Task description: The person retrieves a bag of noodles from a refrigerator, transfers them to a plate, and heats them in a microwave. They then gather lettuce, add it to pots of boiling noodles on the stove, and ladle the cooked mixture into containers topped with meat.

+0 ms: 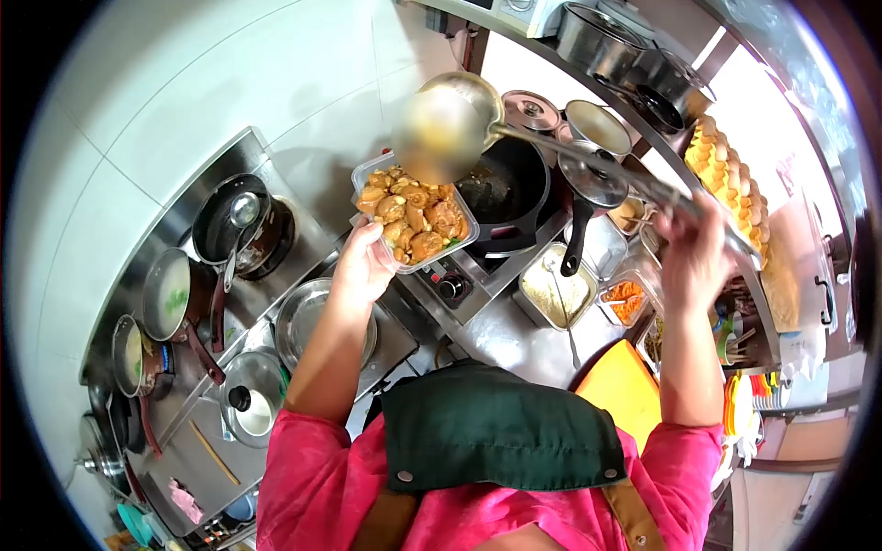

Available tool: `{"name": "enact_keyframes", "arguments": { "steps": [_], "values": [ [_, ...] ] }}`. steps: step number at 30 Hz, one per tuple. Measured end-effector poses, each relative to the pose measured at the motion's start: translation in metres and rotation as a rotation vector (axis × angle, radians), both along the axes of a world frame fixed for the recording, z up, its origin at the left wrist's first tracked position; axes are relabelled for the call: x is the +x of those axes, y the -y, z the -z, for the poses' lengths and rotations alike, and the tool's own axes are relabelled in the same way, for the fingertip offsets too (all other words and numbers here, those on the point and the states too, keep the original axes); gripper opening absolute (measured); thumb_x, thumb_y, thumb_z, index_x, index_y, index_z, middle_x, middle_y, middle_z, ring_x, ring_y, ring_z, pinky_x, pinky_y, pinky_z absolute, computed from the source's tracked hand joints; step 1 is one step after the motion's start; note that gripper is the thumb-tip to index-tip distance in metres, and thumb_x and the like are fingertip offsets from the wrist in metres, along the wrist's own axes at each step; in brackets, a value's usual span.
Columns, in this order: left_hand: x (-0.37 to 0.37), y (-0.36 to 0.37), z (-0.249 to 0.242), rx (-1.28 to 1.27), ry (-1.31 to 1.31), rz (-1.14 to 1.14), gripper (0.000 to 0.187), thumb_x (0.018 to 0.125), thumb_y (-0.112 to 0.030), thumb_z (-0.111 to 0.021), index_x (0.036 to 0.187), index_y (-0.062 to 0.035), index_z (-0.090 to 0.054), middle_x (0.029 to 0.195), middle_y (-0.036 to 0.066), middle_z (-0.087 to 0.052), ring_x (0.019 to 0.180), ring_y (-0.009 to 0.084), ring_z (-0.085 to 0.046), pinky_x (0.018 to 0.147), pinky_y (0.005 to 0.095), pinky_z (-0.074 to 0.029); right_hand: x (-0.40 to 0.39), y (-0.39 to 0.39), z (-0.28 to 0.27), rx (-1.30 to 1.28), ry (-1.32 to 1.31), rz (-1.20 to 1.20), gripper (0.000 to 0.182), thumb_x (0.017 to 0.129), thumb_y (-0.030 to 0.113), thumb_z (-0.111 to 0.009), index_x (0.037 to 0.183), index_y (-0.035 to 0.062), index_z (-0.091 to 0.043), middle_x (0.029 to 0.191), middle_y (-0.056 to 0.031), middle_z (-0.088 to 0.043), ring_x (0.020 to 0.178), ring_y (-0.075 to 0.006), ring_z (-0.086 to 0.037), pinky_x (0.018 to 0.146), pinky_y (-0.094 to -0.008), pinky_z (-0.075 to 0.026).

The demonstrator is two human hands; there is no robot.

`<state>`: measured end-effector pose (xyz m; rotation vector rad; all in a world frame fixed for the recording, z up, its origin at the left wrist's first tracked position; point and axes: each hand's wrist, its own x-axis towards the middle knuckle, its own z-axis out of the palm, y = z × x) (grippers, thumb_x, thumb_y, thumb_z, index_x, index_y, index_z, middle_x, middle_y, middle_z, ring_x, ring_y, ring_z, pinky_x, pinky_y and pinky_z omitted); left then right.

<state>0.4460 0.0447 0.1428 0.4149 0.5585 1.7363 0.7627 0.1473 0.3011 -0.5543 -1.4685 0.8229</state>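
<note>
My left hand (361,264) grips the near-left edge of a clear plastic container (469,230). Brown, sauced chunks of food (413,216) that look like meat fill it. In my right hand (694,253) is the long handle of a metal ladle (588,151). The ladle's bowl is tipped over the far side of the container; its lower part and whatever is in it are blurred. Just right of the container, a black pot (519,197) sits on the cooktop, with dark liquid or residue at its bottom.
A lidded pan (593,179) stands right of the pot. Nearer are a metal tub of pale food (556,289) and a box of orange shreds (625,301). Several pans, including one holding a small ladle (244,209), line the left counter. Egg trays (726,184) are at right.
</note>
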Motion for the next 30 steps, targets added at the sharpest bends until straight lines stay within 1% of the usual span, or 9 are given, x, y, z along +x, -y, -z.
{"name": "enact_keyframes", "arguments": {
  "steps": [2, 7, 10, 14, 19, 21, 24, 25, 30],
  "values": [
    [0.003, 0.003, -0.004, 0.065, 0.036, 0.024, 0.052, 0.077, -0.015, -0.051, 0.123, -0.0032, -0.029, 0.118, 0.011, -0.044, 0.107, 0.0235, -0.048, 0.087, 0.0390, -0.042, -0.008, -0.023, 0.009, -0.333, -0.243, 0.034, 0.026, 0.084, 0.023, -0.052, 0.090, -0.0026, -0.050, 0.072, -0.0097, -0.057, 0.058, -0.0172, -0.060, 0.052, -0.0222, -0.050],
    [0.018, 0.011, -0.021, 0.068, -0.054, 0.081, 0.056, 0.076, -0.014, -0.053, 0.124, -0.0017, -0.028, 0.119, 0.012, -0.043, 0.108, 0.0242, -0.047, 0.089, 0.0389, -0.041, -0.037, -0.056, 0.059, -0.568, -0.104, 0.053, 0.022, 0.081, 0.020, -0.056, 0.089, 0.0004, -0.051, 0.071, -0.0106, -0.059, 0.058, -0.0182, -0.062, 0.045, -0.0248, -0.049],
    [0.041, 0.012, -0.035, 0.047, -0.099, 0.130, 0.060, 0.072, -0.013, -0.056, 0.124, -0.0004, -0.029, 0.120, 0.012, -0.043, 0.110, 0.0246, -0.045, 0.090, 0.0380, -0.040, -0.047, -0.057, 0.088, -0.713, -0.065, -0.015, 0.026, 0.081, 0.022, -0.057, 0.092, -0.0003, -0.051, 0.077, -0.0090, -0.059, 0.059, -0.0176, -0.061, 0.050, -0.0238, -0.049],
    [0.090, 0.014, -0.055, 0.063, -0.109, 0.283, 0.066, 0.069, -0.015, -0.060, 0.124, 0.0002, -0.028, 0.119, 0.014, -0.043, 0.110, 0.0254, -0.045, 0.091, 0.0376, -0.040, -0.017, -0.033, 0.099, -0.967, -0.096, -0.135, 0.036, 0.080, 0.024, -0.059, 0.102, -0.0032, -0.048, 0.087, -0.0141, -0.057, 0.075, -0.0196, -0.060, 0.057, -0.0271, -0.050],
    [0.176, 0.019, -0.069, 0.105, -0.123, 0.504, 0.067, 0.067, -0.018, -0.063, 0.122, 0.0006, -0.030, 0.117, 0.011, -0.045, 0.107, 0.0204, -0.047, 0.091, 0.0325, -0.038, 0.098, 0.089, 0.069, -0.673, 0.326, -0.226, 0.043, 0.087, 0.026, -0.045, 0.121, 0.0006, -0.039, 0.103, -0.0115, -0.056, 0.084, -0.0165, -0.058, 0.067, -0.0270, -0.049],
    [0.219, 0.022, -0.061, 0.096, -0.136, 0.592, 0.066, 0.067, -0.016, -0.062, 0.123, -0.0006, -0.030, 0.116, 0.010, -0.044, 0.107, 0.0200, -0.046, 0.092, 0.0323, -0.038, 0.145, 0.142, 0.070, -0.643, 0.293, -0.321, 0.045, 0.086, 0.020, -0.047, 0.126, 0.0007, -0.034, 0.111, -0.0110, -0.052, 0.094, -0.0163, -0.054, 0.078, -0.0274, -0.045],
    [0.291, 0.028, -0.037, 0.077, -0.062, 0.802, 0.066, 0.071, -0.016, -0.061, 0.125, -0.0013, -0.027, 0.119, 0.009, -0.042, 0.109, 0.0200, -0.044, 0.092, 0.0335, -0.037, 0.196, 0.198, 0.084, -0.666, 0.141, -0.168, 0.054, 0.082, 0.011, -0.054, 0.129, -0.0002, -0.029, 0.120, -0.0116, -0.045, 0.110, -0.0165, -0.042, 0.092, -0.0290, -0.033],
    [0.315, 0.030, -0.029, 0.073, -0.029, 0.896, 0.066, 0.072, -0.017, -0.061, 0.126, -0.0012, -0.026, 0.119, 0.010, -0.042, 0.110, 0.0202, -0.044, 0.093, 0.0340, -0.037, 0.215, 0.209, 0.095, -0.647, 0.223, -0.064, 0.054, 0.082, 0.010, -0.054, 0.129, -0.0004, -0.029, 0.117, -0.0114, -0.047, 0.108, -0.0161, -0.043, 0.091, -0.0288, -0.034],
    [0.420, 0.043, 0.072, -0.033, 0.065, 1.094, 0.049, 0.081, -0.013, -0.052, 0.123, -0.0020, -0.029, 0.120, 0.010, -0.041, 0.112, 0.0221, -0.041, 0.096, 0.0359, -0.032, 0.302, 0.254, 0.170, -0.914, -0.033, 0.139, 0.050, 0.079, -0.001, -0.053, 0.125, -0.0011, -0.034, 0.109, -0.0080, -0.052, 0.094, -0.0128, -0.051, 0.080, -0.0241, -0.043]
  ]
}}
